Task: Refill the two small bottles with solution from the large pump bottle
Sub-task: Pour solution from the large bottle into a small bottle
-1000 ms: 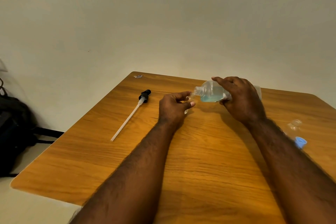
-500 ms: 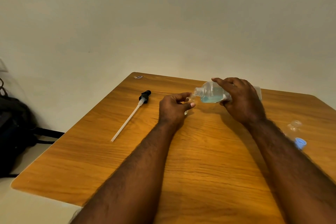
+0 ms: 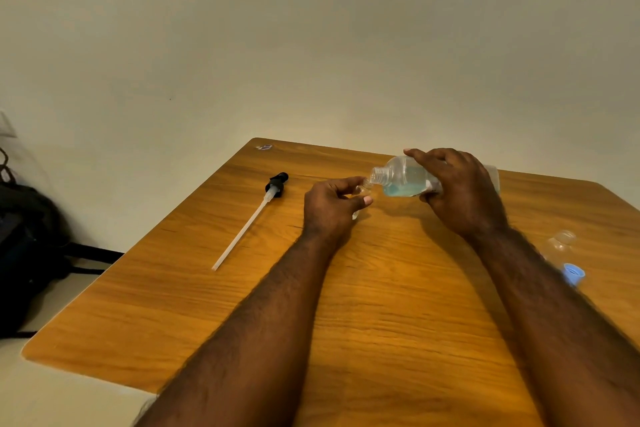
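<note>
My right hand point(image 3: 457, 187) grips the large clear bottle point(image 3: 401, 178), tipped on its side with its open neck pointing left. A little blue solution lies along its lower side. My left hand point(image 3: 332, 208) holds a small clear bottle point(image 3: 364, 188) upright, its mouth just under the large bottle's neck; most of it is hidden by my fingers. The second small clear bottle point(image 3: 562, 240) lies on the table at the right, with a blue cap point(image 3: 573, 273) beside my right forearm. The black pump head with its long white tube point(image 3: 252, 218) lies on the table to the left.
The wooden table point(image 3: 381, 305) stands against a plain wall. A black bag point(image 3: 27, 253) sits on the floor off the table's left edge. A small scrap point(image 3: 265, 147) lies at the table's far left corner.
The large bottle's neck has dipped slightly closer to the small bottle's mouth. Both hands stay almost where they were.
</note>
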